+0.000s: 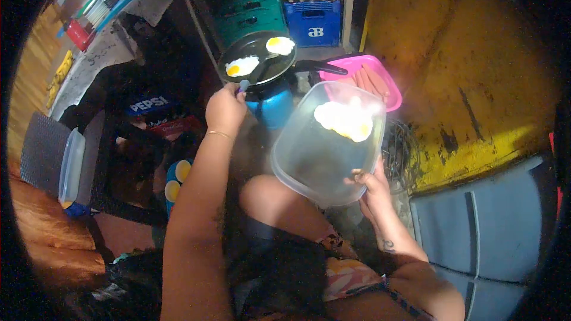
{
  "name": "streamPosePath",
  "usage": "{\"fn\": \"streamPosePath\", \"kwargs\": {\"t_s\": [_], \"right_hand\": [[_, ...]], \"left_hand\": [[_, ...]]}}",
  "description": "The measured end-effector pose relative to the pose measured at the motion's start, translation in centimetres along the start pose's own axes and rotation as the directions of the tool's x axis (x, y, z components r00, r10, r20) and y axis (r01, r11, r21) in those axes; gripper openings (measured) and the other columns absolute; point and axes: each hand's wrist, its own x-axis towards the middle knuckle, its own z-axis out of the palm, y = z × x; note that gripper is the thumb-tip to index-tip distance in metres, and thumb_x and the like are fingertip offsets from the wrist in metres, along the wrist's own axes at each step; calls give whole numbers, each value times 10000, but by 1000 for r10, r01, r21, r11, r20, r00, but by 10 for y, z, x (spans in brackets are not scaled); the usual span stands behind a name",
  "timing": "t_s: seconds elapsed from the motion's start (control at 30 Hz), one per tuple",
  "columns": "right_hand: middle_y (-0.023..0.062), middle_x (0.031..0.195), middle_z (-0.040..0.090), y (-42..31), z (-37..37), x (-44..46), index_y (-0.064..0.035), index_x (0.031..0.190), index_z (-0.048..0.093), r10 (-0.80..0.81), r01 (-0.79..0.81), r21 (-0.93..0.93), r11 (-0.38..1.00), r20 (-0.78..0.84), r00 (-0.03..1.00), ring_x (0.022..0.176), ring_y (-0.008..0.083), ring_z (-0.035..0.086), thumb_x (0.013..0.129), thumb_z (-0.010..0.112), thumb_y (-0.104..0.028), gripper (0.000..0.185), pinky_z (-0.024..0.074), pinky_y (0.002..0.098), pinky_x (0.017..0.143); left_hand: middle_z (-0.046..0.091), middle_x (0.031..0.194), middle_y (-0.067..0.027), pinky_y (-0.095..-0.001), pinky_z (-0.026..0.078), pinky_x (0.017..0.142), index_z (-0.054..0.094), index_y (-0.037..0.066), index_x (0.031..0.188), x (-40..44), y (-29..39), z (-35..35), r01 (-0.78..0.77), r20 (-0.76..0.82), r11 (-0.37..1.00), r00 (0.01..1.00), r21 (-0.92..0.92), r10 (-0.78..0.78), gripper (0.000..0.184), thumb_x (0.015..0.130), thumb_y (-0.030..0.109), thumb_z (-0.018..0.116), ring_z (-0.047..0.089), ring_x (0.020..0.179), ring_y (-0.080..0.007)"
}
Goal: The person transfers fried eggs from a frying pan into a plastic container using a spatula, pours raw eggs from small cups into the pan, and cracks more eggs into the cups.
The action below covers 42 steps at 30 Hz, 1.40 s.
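Observation:
My left hand is closed around the handle of a spatula, whose far end reaches between two fried eggs in a black frying pan. One fried egg lies at the pan's left, the other fried egg at its far right. Below the pan is a blue gas canister. With its fingers on the near right rim, my right hand grips a translucent plastic container, tilted towards me. Inside it are bright white cooked eggs; glare blurs their edges.
Behind the container sits a pink tray with several hotdogs. A blue crate topped with egg trays stands at the back. The pan's handle points right. A yellow panel and grey drawers bound the right side.

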Motion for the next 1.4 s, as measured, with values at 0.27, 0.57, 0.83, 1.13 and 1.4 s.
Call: {"fn": "streamPosePath", "kwargs": {"t_s": [0.27, 0.57, 0.83, 1.13, 1.4], "right_hand": [[119, 1312, 489, 16, 16, 12, -98, 1547, 271, -127, 127, 15, 992, 82, 988, 1121, 232, 532, 751, 496, 16, 835, 508, 347, 883], [100, 1334, 461, 15, 28, 8, -141, 1545, 274, -25, 22, 20, 1000, 136, 990, 1169, 239, 499, 717, 508, 25, 876, 516, 354, 883], [65, 1256, 477, 52, 3, 29, -162, 1526, 299, -135, 158, -109, 981, 195, 971, 1123, 214, 495, 682, 564, -4, 899, 505, 341, 905], [53, 1203, 501, 61, 1, 24, -148, 1531, 302, -180, 216, -146, 965, 227, 957, 1075, 191, 498, 647, 636, -4, 957, 477, 321, 913], [54, 1191, 513, 50, 6, -1, -135, 1529, 302, -57, 68, -70, 995, 142, 988, 1076, 204, 499, 651, 663, 17, 961, 441, 343, 967]], "left_hand": [[717, 984, -223, -417, 535, 824, 719, 18, 1086, -16, -22, -31, 6, -1, 989, 1000, -149, -6, 273, 870, 182, 691, 700, 904, -362], [735, 1000, -194, -369, 531, 843, 699, -34, 1107, -49, -46, -49, 112, 65, 967, 993, -229, -100, 305, 887, 177, 694, 711, 917, -287], [722, 1098, -180, -348, 513, 911, 688, -3, 1159, -93, -53, -88, -42, -29, 959, 999, -281, 35, 287, 904, 127, 672, 697, 1009, -286], [718, 1061, -178, -378, 536, 857, 699, 52, 1145, -144, -34, -105, -231, 83, 952, 964, -203, 251, 301, 846, 78, 724, 691, 969, -330], [642, 836, -149, -432, 528, 617, 693, 83, 1146, -165, -16, -87, -489, 142, 840, 872, 237, 468, 342, 805, 90, 676, 645, 751, -340]]}}
